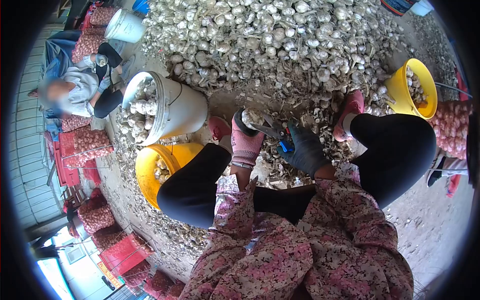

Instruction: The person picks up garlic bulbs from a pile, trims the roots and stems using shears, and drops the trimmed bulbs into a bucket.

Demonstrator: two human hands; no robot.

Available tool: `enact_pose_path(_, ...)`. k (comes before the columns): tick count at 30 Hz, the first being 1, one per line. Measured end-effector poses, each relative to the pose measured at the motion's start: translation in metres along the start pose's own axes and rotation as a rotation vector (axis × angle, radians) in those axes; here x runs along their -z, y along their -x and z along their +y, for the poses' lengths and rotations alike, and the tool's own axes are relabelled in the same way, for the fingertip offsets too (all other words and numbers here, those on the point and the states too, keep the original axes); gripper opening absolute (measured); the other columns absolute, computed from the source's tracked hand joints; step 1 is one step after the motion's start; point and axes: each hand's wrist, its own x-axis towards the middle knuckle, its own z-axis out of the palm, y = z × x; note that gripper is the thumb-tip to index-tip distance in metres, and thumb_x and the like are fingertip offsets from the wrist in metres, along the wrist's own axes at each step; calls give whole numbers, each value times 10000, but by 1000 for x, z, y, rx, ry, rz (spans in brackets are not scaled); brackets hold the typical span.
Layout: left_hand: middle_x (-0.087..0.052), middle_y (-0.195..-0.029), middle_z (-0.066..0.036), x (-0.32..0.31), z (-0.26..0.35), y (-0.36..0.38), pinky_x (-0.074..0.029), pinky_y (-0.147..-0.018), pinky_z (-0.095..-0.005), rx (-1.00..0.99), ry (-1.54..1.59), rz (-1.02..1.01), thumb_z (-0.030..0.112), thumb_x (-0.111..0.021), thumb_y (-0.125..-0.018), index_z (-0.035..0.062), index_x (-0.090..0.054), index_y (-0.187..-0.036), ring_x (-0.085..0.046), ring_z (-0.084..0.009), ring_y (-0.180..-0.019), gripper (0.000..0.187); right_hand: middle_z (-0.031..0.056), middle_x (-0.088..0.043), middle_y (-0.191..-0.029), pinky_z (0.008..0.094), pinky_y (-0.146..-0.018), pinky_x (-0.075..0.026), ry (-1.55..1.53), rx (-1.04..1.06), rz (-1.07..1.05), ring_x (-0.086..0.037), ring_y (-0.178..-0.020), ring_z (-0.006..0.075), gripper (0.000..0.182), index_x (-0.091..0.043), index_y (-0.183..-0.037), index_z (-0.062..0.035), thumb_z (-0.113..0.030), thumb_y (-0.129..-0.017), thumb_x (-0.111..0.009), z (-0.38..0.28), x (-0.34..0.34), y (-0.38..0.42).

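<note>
A garlic bulb [253, 118] sits in my left hand [247, 142], which wears a pink glove with dark fingers wrapped round it. In my right hand [306, 151], under a dark grey glove, is a pair of pruning shears [272, 128] with blue and red on the handles. The shears' blades point left and reach the bulb's side. Both hands are between my knees, over ground strewn with garlic trimmings [285, 172]. Beyond them rises a large heap of garlic bulbs [280, 37].
A white bucket [182, 107] of garlic and a yellow bucket [145, 175] stand at my left. Another yellow bucket [400, 90] is at the right. A seated person [82, 85] with gloved hands works at the far left. Red mesh sacks [90, 142] line that side.
</note>
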Motion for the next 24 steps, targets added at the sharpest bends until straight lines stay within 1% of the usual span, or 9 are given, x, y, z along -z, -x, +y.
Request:
enact_pose_path(5,-505,-1214,-130,4,-24,-4,-456,-937,-318,211,161,-91,29,-755,-681,22,-330,-1283,-535,-211,-1103,737,168,-599,-953,406,-788,-477,-178,-40,-43,-600,-896,323,660,-483,-1187,10,-352,-702,-745,6,-11,3)
enact_pose_path(7,-532,-1189,-120,3,-28,-2,-457,-934,-314,192,163,-97,15,-750,-683,19,-362,-1279,-551,-211,-1083,711,170,-601,-964,407,-804,-474,-132,-49,-143,-601,-896,329,614,-487,-1156,0,-329,-707,-745,7,-13,1)
enact_pose_path(10,-529,-1186,-133,2,-27,-2,-459,-922,-319,209,152,-163,55,-770,-659,35,-427,-1243,-557,-229,-1068,678,171,-604,-965,408,-806,-475,-93,-3,-109,-604,-886,336,587,-490,-1139,-15,-324,-709,-743,7,-16,1)
enact_pose_path(13,-537,-1161,-186,-10,-41,10,-452,-925,-392,48,-198,-84,197,-818,-567,45,-460,-1256,-542,-332,-1091,791,220,-611,-875,439,-787,-469,-158,-48,-125,-600,-862,370,586,-487,-1102,9,-422,-756,-682,9,-22,3)
enact_pose_path(16,-567,-1146,-161,-10,-13,14,-456,-918,-348,-30,-400,-65,157,-827,-569,22,-487,-1211,-567,-275,-1076,740,216,-614,-853,441,-779,-471,-160,-35,-93,-608,-837,367,565,-485,-1078,8,-406,-750,-687,19,-32,5)
enact_pose_path(18,-589,-1073,-174,-10,-10,13,-462,-899,-361,-85,-459,-35,203,-826,-572,32,-508,-1189,-575,-330,-1031,714,198,-624,-849,439,-770,-476,-169,-46,-58,-619,-826,357,458,-514,-1034,-11,-351,-770,-670,24,-39,5)
enact_pose_path(21,-620,-1046,-147,-10,-13,11,-480,-872,-338,-60,-428,-83,159,-820,-598,15,-521,-1164,-608,-282,-998,655,166,-644,-847,435,-762,-480,-95,-175,-214,-626,-841,346,256,-573,-961,-51,-256,-815,-617,21,-34,-3)
enact_pose_path(23,-636,-1052,-120,-14,-26,12,-495,-867,-327,161,100,-95,63,-774,-666,1,-530,-1153,-623,-221,-975,549,174,-646,-856,434,-769,-483,-105,-227,-263,-626,-848,349,276,-579,-965,-43,-268,-811,-621,20,-30,-11)
enact_pose_path(24,-636,-1052,-120,-15,-42,14,-495,-867,-327,157,104,-98,63,-774,-666,1,-530,-1153,-623,-221,-975,549,182,-649,-864,433,-775,-486,-110,-285,-313,-626,-856,352,296,-586,-970,-35,-279,-808,-626,23,-27,-14)
